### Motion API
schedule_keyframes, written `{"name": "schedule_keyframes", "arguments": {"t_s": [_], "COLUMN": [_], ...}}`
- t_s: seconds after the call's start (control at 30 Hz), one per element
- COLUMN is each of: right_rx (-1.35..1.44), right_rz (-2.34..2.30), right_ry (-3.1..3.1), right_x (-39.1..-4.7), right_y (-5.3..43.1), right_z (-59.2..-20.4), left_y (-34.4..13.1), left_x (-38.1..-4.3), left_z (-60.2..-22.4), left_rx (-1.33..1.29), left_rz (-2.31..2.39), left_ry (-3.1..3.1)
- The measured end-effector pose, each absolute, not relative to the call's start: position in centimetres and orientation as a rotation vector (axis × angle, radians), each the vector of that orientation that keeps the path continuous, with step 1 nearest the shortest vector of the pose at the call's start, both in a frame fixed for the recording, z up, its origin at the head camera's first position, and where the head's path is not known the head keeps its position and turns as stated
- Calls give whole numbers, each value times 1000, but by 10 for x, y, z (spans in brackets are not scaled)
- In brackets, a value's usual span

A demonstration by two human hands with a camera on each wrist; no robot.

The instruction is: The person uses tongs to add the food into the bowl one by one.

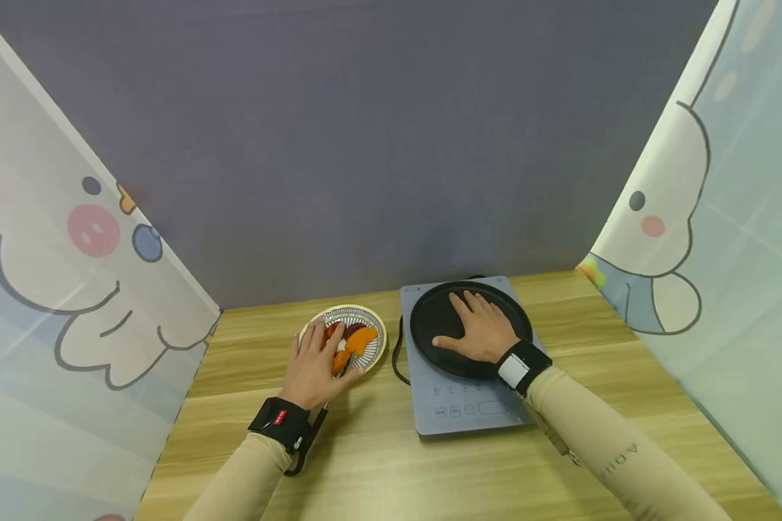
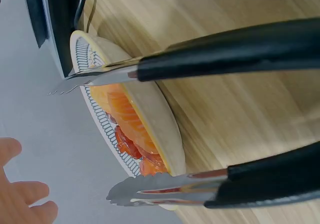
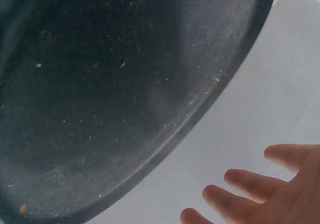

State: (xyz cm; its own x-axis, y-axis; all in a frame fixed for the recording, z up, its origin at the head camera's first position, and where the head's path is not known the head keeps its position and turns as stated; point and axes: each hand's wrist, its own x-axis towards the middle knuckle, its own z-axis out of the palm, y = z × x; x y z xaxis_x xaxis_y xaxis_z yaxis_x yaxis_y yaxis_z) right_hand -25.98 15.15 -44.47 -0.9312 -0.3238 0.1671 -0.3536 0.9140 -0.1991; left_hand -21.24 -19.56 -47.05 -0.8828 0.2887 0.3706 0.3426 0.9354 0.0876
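Observation:
In the head view my left hand is over the left side of a patterned plate, its fingers extended and thumb spread. Orange slices with pale streaks and darker red pieces lie on that plate. Tongs with black handles and metal tips pass beneath the hand; in the left wrist view their two arms stand apart, tips at the plate. My right hand, fingers spread, is over a round black pan. Whether it touches the pan, I cannot tell. Neither hand grips anything visibly.
Under the pan is a grey induction cooker with marked buttons along its front. A black cable curves between cooker and plate. The wooden table meets a dark grey panel behind, with cartoon-printed sheets at both sides.

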Motion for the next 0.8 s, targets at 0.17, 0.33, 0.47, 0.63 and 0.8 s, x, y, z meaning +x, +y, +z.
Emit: {"name": "schedule_keyframes", "arguments": {"t_s": [0.17,0.33,0.47,0.63,0.8], "right_rx": [536,539,525,505,522], "right_rz": [420,438,435,451,427], "right_ry": [-2970,-2989,-2988,-2969,-2964], "right_x": [-250,-241,-237,-232,-226], "right_y": [158,166,173,182,188], "right_z": [-439,-433,-435,-439,-443], "left_y": [-199,-204,-207,-209,-213], "left_x": [-201,-192,-187,-180,-173], "left_z": [-473,-473,-471,-469,-470], "left_rx": [-453,-414,-413,-417,-387], "left_rz": [-224,-297,-323,-323,-334], "left_ry": [-2735,-2771,-2777,-2800,-2821]}}
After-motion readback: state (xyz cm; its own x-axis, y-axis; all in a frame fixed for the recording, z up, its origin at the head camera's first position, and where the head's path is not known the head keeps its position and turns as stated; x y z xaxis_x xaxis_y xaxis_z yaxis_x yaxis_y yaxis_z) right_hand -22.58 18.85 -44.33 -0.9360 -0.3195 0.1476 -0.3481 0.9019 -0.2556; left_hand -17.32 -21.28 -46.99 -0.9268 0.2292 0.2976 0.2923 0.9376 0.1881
